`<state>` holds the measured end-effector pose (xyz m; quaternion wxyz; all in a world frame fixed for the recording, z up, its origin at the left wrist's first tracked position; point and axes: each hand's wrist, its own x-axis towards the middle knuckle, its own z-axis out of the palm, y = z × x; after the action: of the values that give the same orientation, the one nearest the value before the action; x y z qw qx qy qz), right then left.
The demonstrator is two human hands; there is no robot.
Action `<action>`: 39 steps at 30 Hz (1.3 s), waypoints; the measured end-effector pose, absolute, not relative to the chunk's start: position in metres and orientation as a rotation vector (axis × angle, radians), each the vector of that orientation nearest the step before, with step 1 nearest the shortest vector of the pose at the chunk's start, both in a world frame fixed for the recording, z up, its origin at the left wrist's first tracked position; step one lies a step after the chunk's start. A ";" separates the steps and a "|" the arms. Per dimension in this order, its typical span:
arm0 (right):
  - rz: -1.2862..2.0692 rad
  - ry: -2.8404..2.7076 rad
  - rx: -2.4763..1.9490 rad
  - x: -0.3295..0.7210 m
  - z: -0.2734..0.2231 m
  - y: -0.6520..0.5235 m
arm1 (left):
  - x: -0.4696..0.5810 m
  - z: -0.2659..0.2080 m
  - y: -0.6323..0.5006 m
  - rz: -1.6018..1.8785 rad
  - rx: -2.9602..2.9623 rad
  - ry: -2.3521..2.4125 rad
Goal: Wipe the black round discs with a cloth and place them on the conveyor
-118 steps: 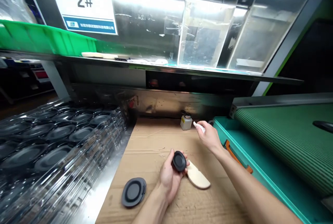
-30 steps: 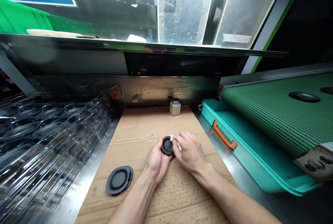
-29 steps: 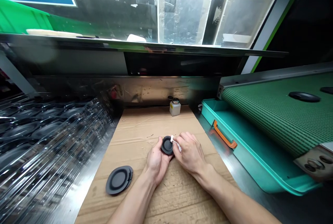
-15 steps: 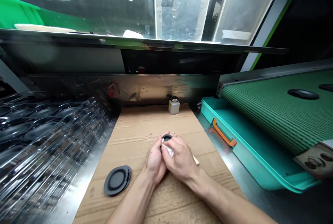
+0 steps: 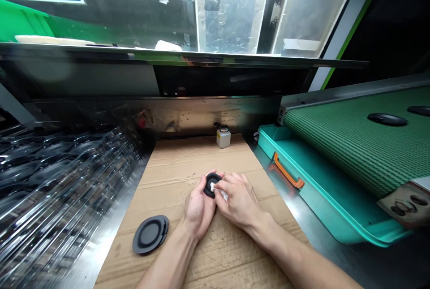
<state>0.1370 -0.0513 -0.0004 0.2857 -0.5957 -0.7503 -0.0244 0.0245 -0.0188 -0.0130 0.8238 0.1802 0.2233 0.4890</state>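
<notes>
My left hand (image 5: 198, 206) is closed around the edge of a small round black part (image 5: 210, 180), tilted so its dished face shows. In my right hand (image 5: 240, 199) a white cloth (image 5: 224, 195) is pinched, and a tip of it presses on the middle of the black part. Both hands are above a cardboard sheet (image 5: 181, 159). To the left of my left forearm lie round dark grey parts (image 5: 149, 234), overlapping on the cardboard.
A small square bottle (image 5: 223, 138) stands at the cardboard's back edge. On the right are a teal tray (image 5: 322, 208) with an orange handle and a green conveyor belt (image 5: 342, 132) carrying black discs (image 5: 387, 119). Clear plastic trays (image 5: 77, 199) holding dark parts are stacked at left.
My right hand has moved slightly right, off the part's rim, uncovering its face. The cloth's tip now touches its centre. The discs on the belt appear slightly further left, along with the whole view.
</notes>
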 end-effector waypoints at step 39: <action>-0.194 -2.271 -1.564 0.145 0.009 -0.060 | 0.018 -0.015 -0.014 1.156 0.343 0.550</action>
<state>0.1450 -0.0604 0.0087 0.1876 -0.5556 -0.8070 -0.0690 0.0180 -0.0140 -0.0145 0.7884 0.1593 0.2554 0.5364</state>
